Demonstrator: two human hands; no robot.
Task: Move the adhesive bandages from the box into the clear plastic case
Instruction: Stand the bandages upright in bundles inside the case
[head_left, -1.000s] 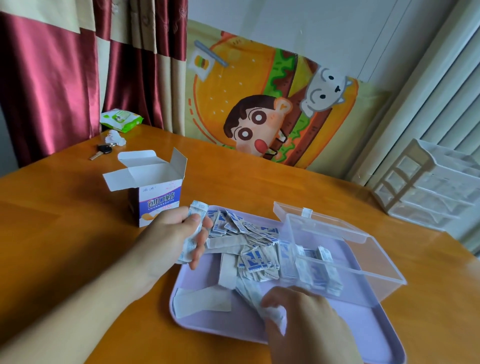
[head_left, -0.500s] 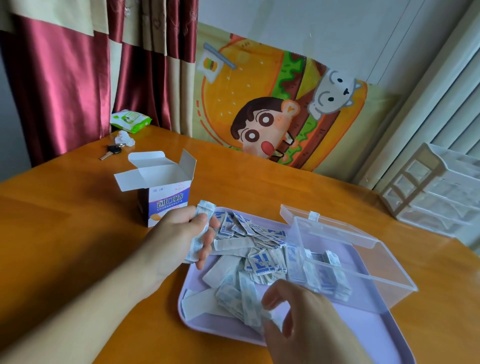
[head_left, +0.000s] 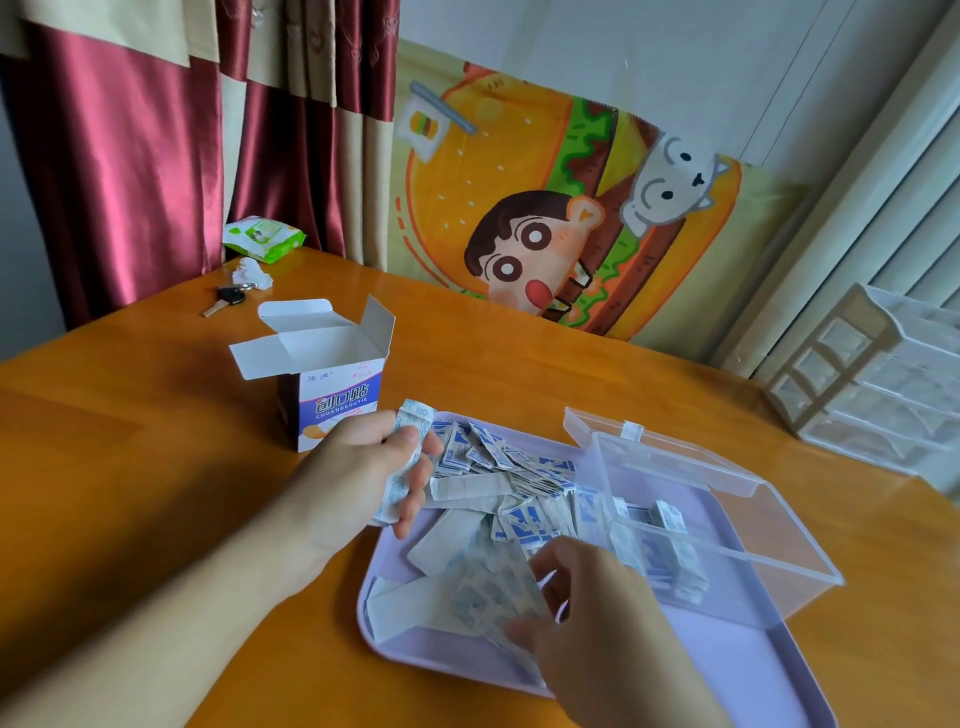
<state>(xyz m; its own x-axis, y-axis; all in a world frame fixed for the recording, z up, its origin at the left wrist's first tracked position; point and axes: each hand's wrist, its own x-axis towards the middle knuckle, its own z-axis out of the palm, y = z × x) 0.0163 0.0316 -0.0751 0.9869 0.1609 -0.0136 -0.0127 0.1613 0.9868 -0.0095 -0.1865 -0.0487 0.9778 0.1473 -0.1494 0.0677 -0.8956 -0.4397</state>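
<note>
— Looking at the hands first: what is each one doing?

— The left hand (head_left: 363, 467) is curled around a small stack of white-and-blue wrapped adhesive bandages (head_left: 408, 465), fingers closed on it, just over the near-left rim of the flat lilac plastic tray (head_left: 727, 670). The right hand (head_left: 597, 623) is lower, at the tray's near edge, its fingertips pinching several loose wrapped bandages (head_left: 493, 587) that blur a little (I cannot count them).

— And where are the rest of the bandages?

— Most lie in a loose heap (head_left: 509, 467) on the tray's left half. A row of them stands packed on edge (head_left: 654, 540) inside the clear rectangular plastic case (head_left: 727, 561), which sits on the tray's right half with its hinged lid (head_left: 665, 447) swung open toward the far side.

— The box?

— The small white-and-purple cardboard box (head_left: 332, 400) stands upright on the orange wooden counter (head_left: 130, 441), just beyond the tray's far-left corner, all its top flaps open. Whether anything remains inside I cannot tell.

— Anything else on the counter?

— At the far-left corner, a green wipes packet (head_left: 265, 236), a crumpled white tissue (head_left: 252, 273) and a key (head_left: 228, 299). Near the right edge stands a pale plastic drawer unit (head_left: 872, 384).
</note>
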